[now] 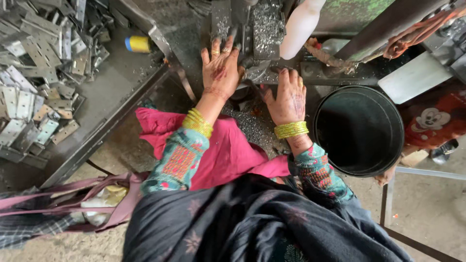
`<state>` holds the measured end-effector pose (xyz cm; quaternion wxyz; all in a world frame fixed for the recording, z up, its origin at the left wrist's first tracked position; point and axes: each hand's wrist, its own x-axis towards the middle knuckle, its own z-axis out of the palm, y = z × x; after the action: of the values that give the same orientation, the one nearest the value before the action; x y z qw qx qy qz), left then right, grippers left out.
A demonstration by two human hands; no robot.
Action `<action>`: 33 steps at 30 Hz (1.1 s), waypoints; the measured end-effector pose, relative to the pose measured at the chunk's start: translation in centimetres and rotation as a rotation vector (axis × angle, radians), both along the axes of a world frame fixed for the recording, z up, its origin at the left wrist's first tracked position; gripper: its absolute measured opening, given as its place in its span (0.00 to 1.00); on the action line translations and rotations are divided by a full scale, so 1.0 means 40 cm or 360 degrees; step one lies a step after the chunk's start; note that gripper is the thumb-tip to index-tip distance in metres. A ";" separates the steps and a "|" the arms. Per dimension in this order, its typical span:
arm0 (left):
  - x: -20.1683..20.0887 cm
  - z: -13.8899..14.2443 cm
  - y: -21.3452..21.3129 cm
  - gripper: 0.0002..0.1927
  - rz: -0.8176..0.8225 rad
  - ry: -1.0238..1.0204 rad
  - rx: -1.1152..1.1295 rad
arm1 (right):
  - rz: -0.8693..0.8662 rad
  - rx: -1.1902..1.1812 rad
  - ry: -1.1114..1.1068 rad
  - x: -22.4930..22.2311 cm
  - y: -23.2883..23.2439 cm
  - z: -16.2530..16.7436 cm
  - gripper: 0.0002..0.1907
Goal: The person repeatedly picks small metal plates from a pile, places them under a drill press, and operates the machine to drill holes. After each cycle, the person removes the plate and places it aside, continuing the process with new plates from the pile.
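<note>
My left hand lies flat, fingers spread and gripping nothing, on the grey metal press machine strewn with silvery shavings at twelve o'clock, whose upper part is cut off by the frame. My right hand rests open beside it, fingertips against a small metal piece I can hardly make out. The round black bucket sits at three o'clock; the heap of flat grey steel hinges lies at ten o'clock, partly out of view.
</note>
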<state>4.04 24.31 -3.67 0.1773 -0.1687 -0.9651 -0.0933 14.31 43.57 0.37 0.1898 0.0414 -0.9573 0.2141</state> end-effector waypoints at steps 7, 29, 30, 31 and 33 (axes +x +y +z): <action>0.037 0.029 0.010 0.20 -0.0196 0.0010 0.0092 | -0.0124 0.0050 0.0122 -0.003 0.004 -0.029 0.31; -0.202 -0.155 0.118 0.11 0.2308 0.0425 -0.4476 | 0.0103 0.0154 -0.0648 -0.003 0.043 -0.251 0.27; -0.211 -0.152 0.121 0.10 0.2231 0.0523 -0.4513 | 0.0169 0.0074 -0.0630 0.018 0.041 -0.288 0.26; -0.217 -0.149 0.122 0.11 0.2158 0.0622 -0.4547 | 0.0110 0.0008 -0.0663 0.036 0.030 -0.323 0.25; -0.217 -0.139 0.122 0.16 0.2001 0.0821 -0.4595 | -0.0017 -0.0117 -0.0729 0.061 0.022 -0.376 0.22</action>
<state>-4.66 29.21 -9.23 -0.0357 -0.2089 0.0981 -0.9723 16.77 44.44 -14.66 -0.0300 -0.0203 -0.9671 0.2517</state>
